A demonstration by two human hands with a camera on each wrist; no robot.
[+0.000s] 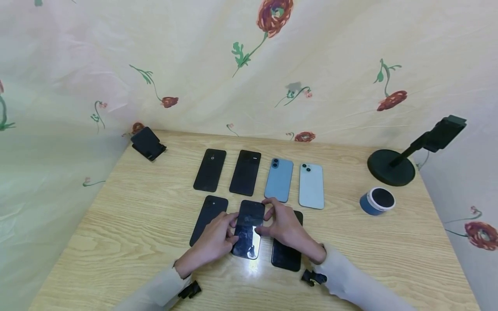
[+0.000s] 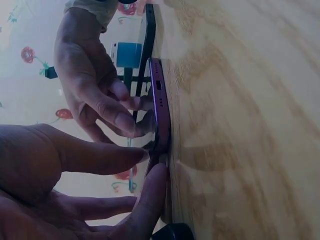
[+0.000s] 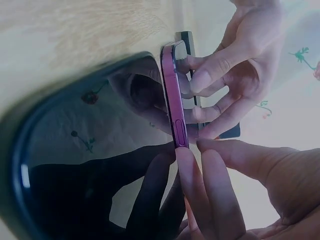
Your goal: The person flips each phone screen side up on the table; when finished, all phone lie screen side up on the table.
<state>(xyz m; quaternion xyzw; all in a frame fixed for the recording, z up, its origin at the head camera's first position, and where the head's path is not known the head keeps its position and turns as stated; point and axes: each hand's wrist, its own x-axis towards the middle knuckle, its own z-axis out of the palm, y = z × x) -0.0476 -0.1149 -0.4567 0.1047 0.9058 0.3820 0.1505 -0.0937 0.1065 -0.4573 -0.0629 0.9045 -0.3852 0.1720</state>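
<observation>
A smartphone [image 1: 246, 233] with a dark glossy screen lies face up between both hands, in the middle of the near row. Its edge is purple-pink in the wrist views. The left hand [image 1: 214, 242] pinches its left edge, thumb over the screen side and a finger at the rim. At the opposite edge, the right hand [image 1: 285, 225] grips with thumb and fingers. Under the right hand and wrist lies a black phone [image 1: 286, 255], partly covered. A dark phone [image 1: 208, 212] is partly hidden by the left hand. Whether the held phone touches the table cannot be told.
Behind stand two black phones [image 1: 210, 170], a blue phone [image 1: 279, 180] and a pale blue phone [image 1: 311, 188] in a row. A black folded stand [image 1: 148, 142] sits at the back left. At right are a round-based black stand [image 1: 391, 167] and a blue-white tub [image 1: 376, 201].
</observation>
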